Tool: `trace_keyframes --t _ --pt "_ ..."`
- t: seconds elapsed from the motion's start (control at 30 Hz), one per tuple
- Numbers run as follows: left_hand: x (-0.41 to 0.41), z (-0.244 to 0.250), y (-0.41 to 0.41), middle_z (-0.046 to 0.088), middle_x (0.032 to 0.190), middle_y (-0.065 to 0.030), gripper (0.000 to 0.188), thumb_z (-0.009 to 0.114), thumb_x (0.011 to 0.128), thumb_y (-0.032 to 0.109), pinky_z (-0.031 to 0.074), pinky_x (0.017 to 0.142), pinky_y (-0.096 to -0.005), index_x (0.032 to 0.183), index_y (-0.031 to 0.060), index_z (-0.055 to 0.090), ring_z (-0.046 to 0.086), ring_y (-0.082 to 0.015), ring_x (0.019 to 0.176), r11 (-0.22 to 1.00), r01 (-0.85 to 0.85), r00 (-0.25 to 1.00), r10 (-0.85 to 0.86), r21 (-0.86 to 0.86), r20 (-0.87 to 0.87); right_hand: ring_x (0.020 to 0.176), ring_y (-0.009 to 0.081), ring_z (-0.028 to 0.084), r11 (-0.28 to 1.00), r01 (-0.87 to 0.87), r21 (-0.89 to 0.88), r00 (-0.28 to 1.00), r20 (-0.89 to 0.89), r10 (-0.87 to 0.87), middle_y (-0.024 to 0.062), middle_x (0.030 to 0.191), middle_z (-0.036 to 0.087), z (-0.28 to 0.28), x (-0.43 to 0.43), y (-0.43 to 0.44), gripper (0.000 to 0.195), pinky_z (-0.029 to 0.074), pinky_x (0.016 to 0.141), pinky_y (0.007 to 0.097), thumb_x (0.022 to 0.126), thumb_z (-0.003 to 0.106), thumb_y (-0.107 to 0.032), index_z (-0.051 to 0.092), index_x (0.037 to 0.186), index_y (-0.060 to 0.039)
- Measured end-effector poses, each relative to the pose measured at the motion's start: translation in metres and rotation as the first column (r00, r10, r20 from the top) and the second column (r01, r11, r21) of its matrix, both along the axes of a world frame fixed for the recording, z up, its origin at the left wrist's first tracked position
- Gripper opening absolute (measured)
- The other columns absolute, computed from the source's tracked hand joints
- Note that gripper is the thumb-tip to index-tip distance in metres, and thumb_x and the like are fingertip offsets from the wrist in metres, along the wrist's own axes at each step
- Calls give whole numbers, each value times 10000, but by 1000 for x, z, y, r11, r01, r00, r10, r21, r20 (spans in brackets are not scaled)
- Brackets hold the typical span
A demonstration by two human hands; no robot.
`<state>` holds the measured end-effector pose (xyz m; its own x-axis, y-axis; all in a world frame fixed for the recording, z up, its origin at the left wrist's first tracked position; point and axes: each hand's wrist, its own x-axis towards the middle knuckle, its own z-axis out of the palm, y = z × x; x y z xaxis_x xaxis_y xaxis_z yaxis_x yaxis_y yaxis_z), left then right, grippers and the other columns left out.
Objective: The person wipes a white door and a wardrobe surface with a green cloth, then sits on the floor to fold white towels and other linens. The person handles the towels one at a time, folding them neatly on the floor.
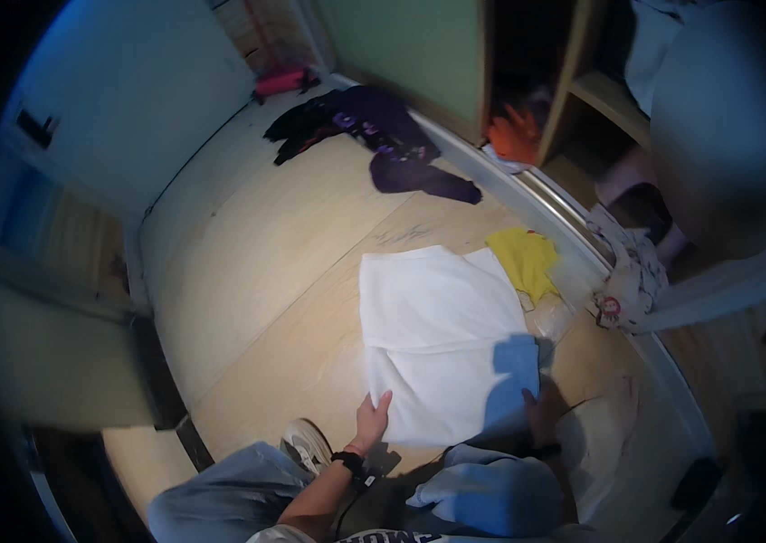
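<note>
A white cloth garment [437, 326], folded roughly into a rectangle, lies on the floor in front of me. My left hand [373, 419] grips its near left edge between thumb and fingers. On the near right edge, in shadow, my right hand [541, 415] holds the same cloth. Just past its far right corner is a yellow cloth piece [525, 261]. Farther off, a dark purple garment with a flower pattern [389, 139] lies crumpled by the cabinet's base.
At the right stands an open cabinet [610, 102] with orange cloth [515, 136] inside and a patterned cloth [627, 271] hanging over its bottom edge. A pink item [281, 81] lies at the far wall. A blurred rounded shape covers the upper right. My shoe [307, 444] is left of the cloth.
</note>
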<state>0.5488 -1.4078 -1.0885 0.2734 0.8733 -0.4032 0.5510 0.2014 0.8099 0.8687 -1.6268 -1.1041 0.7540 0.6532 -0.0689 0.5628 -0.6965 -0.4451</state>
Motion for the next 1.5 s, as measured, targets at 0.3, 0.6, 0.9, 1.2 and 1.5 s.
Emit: trace_keyframes --t 0.3,0.6,0.9,1.2,1.5 --pt "123 3 46 701 991 -218 504 599 939 440 513 807 -383 1146 -19 620 677 -296 929 878 476 879 -473 57 -59 1058 452 535 912 407 47 912 -66 -404 295 1107 577 5 -30 -76 432 408 966 481 931 613 -303 565 1124 80" --pt "131 -2 45 662 1037 -308 655 623 900 476 520 836 -428 1182 -111 555 668 -395 985 790 612 764 -598 -18 -242 1030 402 616 773 628 85 769 -218 -601 254 1123 638 0 -36 -132 490 480 898 449 922 625 -327 531 1194 69" --pt "43 -16 63 670 1144 -171 700 730 845 445 545 742 -364 1271 -84 560 670 -248 956 608 499 805 -590 -617 69 1065 361 629 770 638 -7 616 -596 -515 252 1127 655 45 -48 -101 636 489 917 414 810 712 -474 622 1155 54" --pt "119 -9 46 634 1194 -151 612 677 913 336 517 877 -376 1325 -77 492 627 -246 1032 831 369 895 -197 -416 401 1176 369 571 750 661 -3 675 -434 -597 241 1280 577 21 -42 -91 710 449 980 423 806 726 -380 469 1344 6" --pt "99 -61 160 647 1163 -270 689 593 879 532 503 898 -418 1237 -57 574 639 -368 1085 523 851 511 -846 -50 -154 1298 348 469 926 292 240 882 -442 -164 209 1388 486 12 -62 -94 772 380 1068 429 817 734 -356 366 1426 -56"
